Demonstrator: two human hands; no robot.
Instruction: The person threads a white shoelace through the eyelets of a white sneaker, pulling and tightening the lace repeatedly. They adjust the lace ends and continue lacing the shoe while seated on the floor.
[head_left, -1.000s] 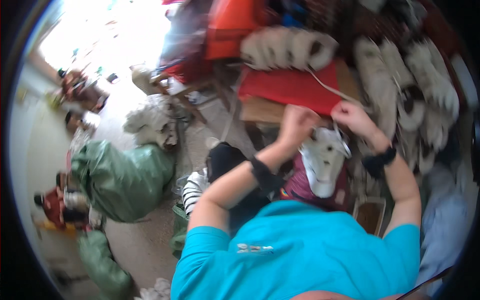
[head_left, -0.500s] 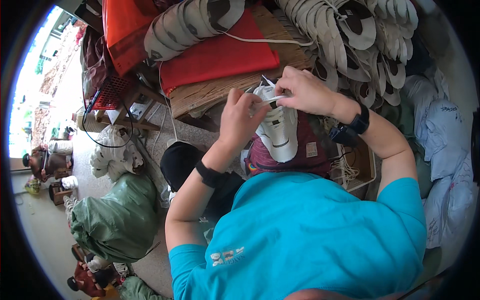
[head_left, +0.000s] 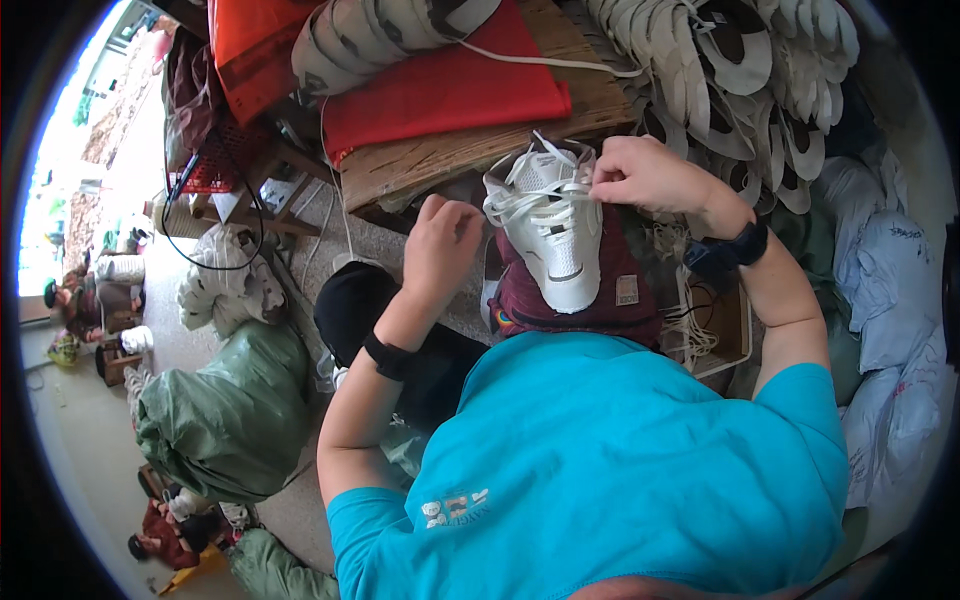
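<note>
The wearer's turquoise shirt (head_left: 630, 470) came nearest. Just beyond it, the white shoe (head_left: 565, 255) rested on maroon fabric (head_left: 625, 270), toe toward the wearer. The left hand (head_left: 440, 245), fingers loosely curled, hung left of the shoe, apart from it; whether it gripped anything, I could not tell. The right hand (head_left: 640, 175) pinched a white lace (head_left: 578, 188) at the shoe's right side. Farther off, red cloth (head_left: 450, 105) lay on a wooden table (head_left: 440, 160).
</note>
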